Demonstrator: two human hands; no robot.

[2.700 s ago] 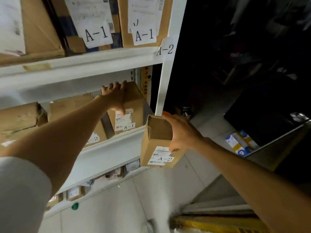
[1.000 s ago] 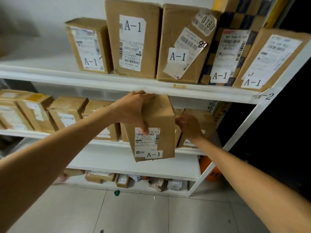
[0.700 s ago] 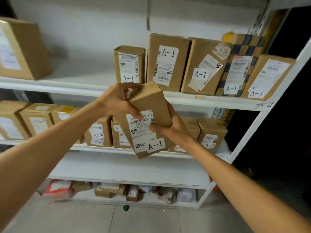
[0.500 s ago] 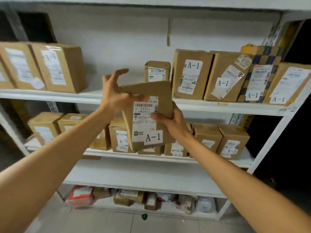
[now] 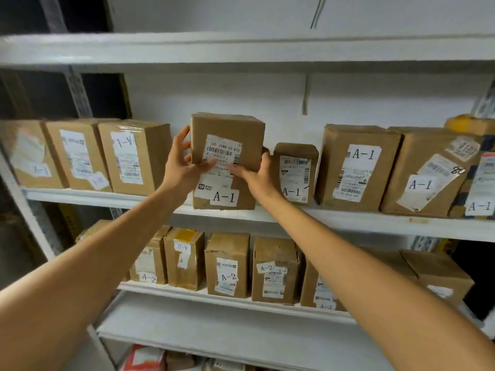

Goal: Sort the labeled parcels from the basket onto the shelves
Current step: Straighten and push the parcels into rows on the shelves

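A brown cardboard parcel (image 5: 227, 129) labelled A-1 stands upright at the front of the upper shelf (image 5: 348, 218), in a gap in the row of A-1 boxes. My left hand (image 5: 182, 164) is on its left side, thumb across the front label and fingers spread along the edge. My right hand (image 5: 257, 172) grips its lower right edge, thumb on the label. To its right is a small A-1 box (image 5: 294, 172); to its left, a taped box (image 5: 134, 156) with an upside-down A-1 label.
More A-1 boxes (image 5: 356, 167) fill the upper shelf to the right. The shelf below (image 5: 241, 301) holds a row of A-2 boxes (image 5: 227, 263). A bare white shelf (image 5: 214, 330) lies under that, with small packets (image 5: 144, 357) lower down. A white upright (image 5: 24, 210) stands at the left.
Both hands have lifted the A-1 parcel from chest height up and onto the upper shelf, where its base now rests. The view has tilted upward.
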